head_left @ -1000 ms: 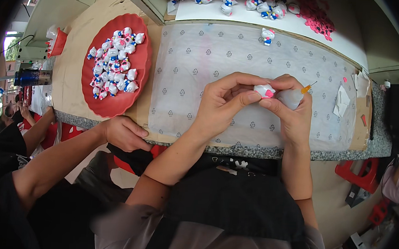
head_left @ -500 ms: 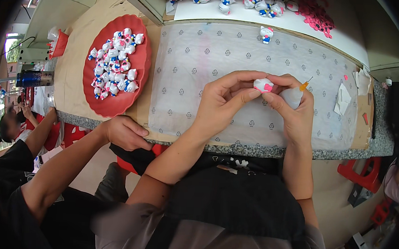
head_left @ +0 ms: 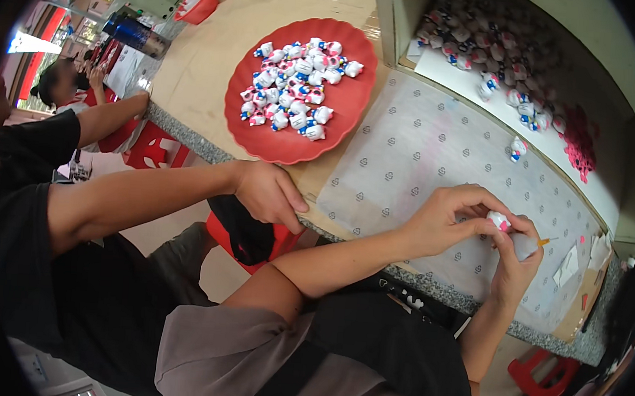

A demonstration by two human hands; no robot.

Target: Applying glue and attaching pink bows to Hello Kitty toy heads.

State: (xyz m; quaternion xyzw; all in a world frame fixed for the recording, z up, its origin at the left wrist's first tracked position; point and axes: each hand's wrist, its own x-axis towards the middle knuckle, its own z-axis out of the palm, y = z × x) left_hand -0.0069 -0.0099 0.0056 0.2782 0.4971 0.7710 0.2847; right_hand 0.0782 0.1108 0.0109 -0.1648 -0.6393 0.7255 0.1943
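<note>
Between the fingertips of both hands is a small white toy figure head with a pink bow (head_left: 499,222). My left hand (head_left: 445,221) pinches it from the left, thumb and fingers closed. From the other side, the fingertips of my right hand (head_left: 512,274) touch it. That same right hand also keeps a small translucent squeeze bottle (head_left: 525,248) with an orange needle tip tucked in its grip. Both hands are above a white printed sheet (head_left: 390,159) on the bench. One finished-looking white and blue figure (head_left: 517,149) stands beyond them, near the shelf edge.
A red scalloped plate (head_left: 349,115) full of small figures sits to the left. A co-worker's hand (head_left: 270,195) rests at the bench edge. More figures (head_left: 483,40) and a pink pile of parts (head_left: 581,146) lie on the shelf. Crumpled white paper (head_left: 567,265) is at the right.
The view has turned left, so the plate and my hands appear farther right. Both hands still hold the figure head, with the bottle still in the right one.
</note>
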